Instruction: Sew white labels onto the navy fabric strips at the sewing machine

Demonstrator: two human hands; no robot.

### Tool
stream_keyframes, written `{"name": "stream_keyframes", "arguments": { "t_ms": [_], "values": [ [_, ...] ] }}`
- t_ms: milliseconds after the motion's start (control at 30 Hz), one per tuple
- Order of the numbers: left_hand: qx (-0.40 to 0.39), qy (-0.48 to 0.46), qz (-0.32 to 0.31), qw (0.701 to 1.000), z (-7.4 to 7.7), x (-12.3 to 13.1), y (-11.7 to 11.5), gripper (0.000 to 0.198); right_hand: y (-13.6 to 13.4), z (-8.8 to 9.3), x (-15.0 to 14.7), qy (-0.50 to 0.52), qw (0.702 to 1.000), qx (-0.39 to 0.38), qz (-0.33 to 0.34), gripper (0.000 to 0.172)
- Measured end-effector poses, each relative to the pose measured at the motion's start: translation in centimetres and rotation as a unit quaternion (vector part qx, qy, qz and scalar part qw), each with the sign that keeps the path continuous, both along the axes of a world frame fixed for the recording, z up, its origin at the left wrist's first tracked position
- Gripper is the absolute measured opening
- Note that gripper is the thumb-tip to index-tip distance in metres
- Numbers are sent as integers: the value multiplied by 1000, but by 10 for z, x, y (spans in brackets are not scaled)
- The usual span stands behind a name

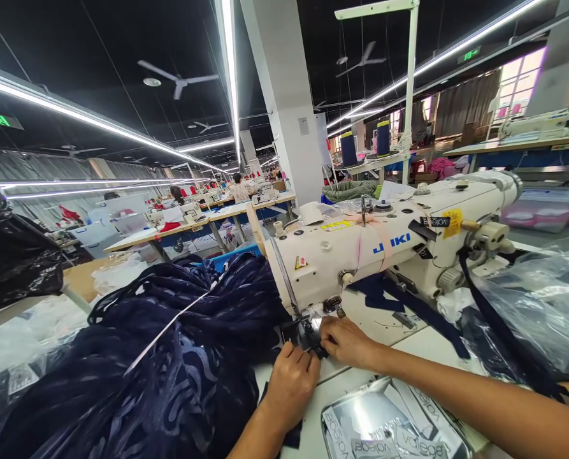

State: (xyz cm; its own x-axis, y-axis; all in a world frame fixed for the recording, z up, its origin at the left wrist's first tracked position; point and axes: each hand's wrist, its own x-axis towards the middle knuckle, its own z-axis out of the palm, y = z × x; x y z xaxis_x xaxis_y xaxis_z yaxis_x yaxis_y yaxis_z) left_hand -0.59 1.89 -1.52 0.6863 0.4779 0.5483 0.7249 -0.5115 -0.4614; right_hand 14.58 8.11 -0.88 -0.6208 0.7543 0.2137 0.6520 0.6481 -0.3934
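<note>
A white sewing machine (332,255) with blue JUKI lettering stands before me. Just left of its presser foot (308,331), my left hand (294,376) is closed, fingers curled on navy fabric (292,437) that shows below the wrist. My right hand (345,343) is at the foot's right side, fingers pinched together; what lies between them is hidden. A large heap of navy garments (169,357), with a pale strip (169,326) across it, fills the left side. In front of the machine lies a metal tray (326,417) holding several printed labels (370,446).
Navy elastic bands (427,319) trail over the machine bed and down the right. Clear plastic bags (542,280) lie at the right, and a black bag (16,242) is at far left. Thread cones (348,150) stand behind. Other sewing tables (208,220) stretch into the background.
</note>
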Motion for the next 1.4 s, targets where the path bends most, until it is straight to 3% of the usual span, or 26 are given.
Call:
{"name": "stream_keyframes", "arguments": {
  "t_ms": [500, 667, 800, 900, 1000, 1167, 1400],
  "values": [
    [-50, 43, 35, 997, -1, 3, 1, 23, -2, -4, -2, 48, 998, -36, -10, 14],
    [-59, 45, 35, 997, -2, 4, 2, 22, -2, -8, 4, 90, 994, -50, 29, 15],
    [-64, 35, 33, 997, -2, 4, 3, 21, -15, -10, 7, 16, 995, 63, 73, 18],
    [-71, 13, 35, 997, 2, -1, 0, 19, -27, -8, 5, -75, 979, 167, 86, 14],
    [-105, -14, 24, 994, 9, -11, -6, 15, -26, -4, 7, -123, 959, 218, 130, 12],
    [-190, -68, -33, 979, 5, -13, -8, 18, 2, -3, 19, -132, 926, 261, 238, 21],
    [-197, -131, 16, 971, -8, 7, 7, 23, 20, -4, 23, -96, 943, 227, 223, 28]
  ]
}}
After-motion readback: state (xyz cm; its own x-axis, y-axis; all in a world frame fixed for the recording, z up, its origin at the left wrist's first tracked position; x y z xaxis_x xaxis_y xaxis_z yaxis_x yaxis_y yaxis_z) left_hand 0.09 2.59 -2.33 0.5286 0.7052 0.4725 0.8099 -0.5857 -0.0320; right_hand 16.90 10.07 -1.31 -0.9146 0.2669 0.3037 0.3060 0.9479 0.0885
